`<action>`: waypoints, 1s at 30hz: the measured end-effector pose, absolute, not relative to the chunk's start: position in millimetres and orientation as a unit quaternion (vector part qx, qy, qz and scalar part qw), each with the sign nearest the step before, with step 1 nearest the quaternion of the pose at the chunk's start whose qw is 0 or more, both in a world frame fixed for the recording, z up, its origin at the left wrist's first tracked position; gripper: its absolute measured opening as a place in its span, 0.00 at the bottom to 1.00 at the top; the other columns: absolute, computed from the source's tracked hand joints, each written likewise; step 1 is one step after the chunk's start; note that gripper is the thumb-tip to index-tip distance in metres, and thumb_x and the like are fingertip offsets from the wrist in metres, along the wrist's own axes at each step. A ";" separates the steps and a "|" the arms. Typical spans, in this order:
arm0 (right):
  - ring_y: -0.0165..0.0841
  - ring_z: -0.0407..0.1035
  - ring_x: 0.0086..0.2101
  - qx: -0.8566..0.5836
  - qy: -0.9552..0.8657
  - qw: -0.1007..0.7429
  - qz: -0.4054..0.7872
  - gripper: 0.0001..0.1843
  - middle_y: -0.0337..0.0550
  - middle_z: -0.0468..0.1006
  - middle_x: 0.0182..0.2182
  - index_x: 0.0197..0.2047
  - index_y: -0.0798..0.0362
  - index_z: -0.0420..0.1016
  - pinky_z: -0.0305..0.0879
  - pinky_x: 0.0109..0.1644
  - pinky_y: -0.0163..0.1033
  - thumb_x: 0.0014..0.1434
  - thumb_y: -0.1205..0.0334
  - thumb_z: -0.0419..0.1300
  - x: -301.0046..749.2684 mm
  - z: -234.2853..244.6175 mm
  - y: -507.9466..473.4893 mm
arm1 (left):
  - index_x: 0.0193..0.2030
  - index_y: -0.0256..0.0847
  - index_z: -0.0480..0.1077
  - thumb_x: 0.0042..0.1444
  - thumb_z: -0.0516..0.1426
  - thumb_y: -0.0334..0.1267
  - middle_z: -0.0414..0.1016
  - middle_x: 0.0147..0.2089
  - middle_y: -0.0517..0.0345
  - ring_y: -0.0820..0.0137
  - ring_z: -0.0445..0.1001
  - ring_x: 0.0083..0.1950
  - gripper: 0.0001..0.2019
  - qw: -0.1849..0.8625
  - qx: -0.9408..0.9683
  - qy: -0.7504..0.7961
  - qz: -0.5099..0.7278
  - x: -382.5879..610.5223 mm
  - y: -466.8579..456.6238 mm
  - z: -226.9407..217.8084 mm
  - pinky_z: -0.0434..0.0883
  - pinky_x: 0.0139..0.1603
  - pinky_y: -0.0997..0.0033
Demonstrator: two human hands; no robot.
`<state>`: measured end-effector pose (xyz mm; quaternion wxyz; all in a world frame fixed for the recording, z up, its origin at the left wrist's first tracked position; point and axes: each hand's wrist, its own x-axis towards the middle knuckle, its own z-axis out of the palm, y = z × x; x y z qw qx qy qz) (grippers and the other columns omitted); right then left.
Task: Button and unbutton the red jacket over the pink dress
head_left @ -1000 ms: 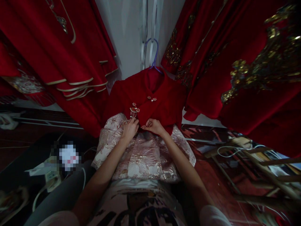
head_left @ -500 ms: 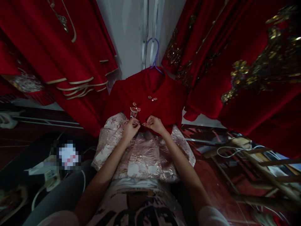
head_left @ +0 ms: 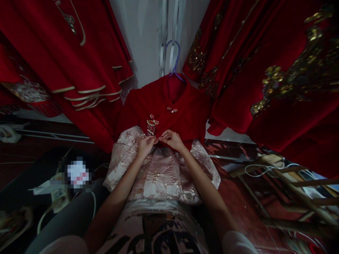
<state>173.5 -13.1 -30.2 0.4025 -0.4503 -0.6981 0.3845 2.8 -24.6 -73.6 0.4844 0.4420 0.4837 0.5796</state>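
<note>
A red jacket (head_left: 140,102) hangs from a purple hanger (head_left: 177,58) in front of me, over a pale pink brocade skirt (head_left: 161,176). A beaded clasp (head_left: 160,138) sits at the jacket's lower front, between my fingertips. From the left, my left hand (head_left: 146,145) pinches at its end, just under a brooch (head_left: 152,123) with hanging bead strings. My right hand (head_left: 172,139) grips the clasp's other side between thumb and forefinger. Higher up, near the collar, lies a second jewelled clasp (head_left: 172,110). How the lower clasp joins is too small to tell.
Red garments (head_left: 87,63) with pale edging hang at the left, and red garments with gold sequins (head_left: 272,81) at the right. A power strip (head_left: 58,199) with cables lies at lower left. Wooden furniture (head_left: 291,197) with a white cable stands at lower right.
My left hand has shifted slightly down and its fingertips have come nearer to my right hand's. More of the brooch's bead strings shows. My right hand has barely moved.
</note>
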 end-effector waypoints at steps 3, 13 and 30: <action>0.27 0.72 0.28 -0.459 -0.698 0.414 0.361 0.11 0.38 0.76 0.27 0.34 0.54 0.71 0.69 0.36 0.32 0.49 0.58 0.66 172.1 -25.6 -15.3 | 0.32 0.34 0.74 0.43 0.63 0.53 0.79 0.33 0.52 0.67 0.79 0.33 0.20 0.488 0.448 0.476 0.578 2.6 -24.7 -73.3 0.78 0.43 0.60; 0.26 0.71 0.28 -0.473 -0.713 0.409 0.317 0.08 0.35 0.76 0.26 0.35 0.52 0.70 0.67 0.35 0.30 0.51 0.63 0.63 166.6 -27.6 -17.7 | 0.32 0.35 0.75 0.41 0.65 0.42 0.80 0.33 0.52 0.69 0.78 0.34 0.14 0.441 0.512 0.480 0.559 2.7 -31.8 -64.4 0.76 0.45 0.64; 0.28 0.73 0.28 -0.511 -0.735 0.336 0.294 0.10 0.40 0.79 0.30 0.40 0.53 0.71 0.67 0.33 0.31 0.54 0.62 0.62 176.9 -16.0 -19.1 | 0.35 0.36 0.73 0.48 0.59 0.41 0.79 0.35 0.54 0.70 0.78 0.34 0.11 0.441 0.519 0.477 0.556 -2.4 -24.4 -80.0 0.77 0.42 0.65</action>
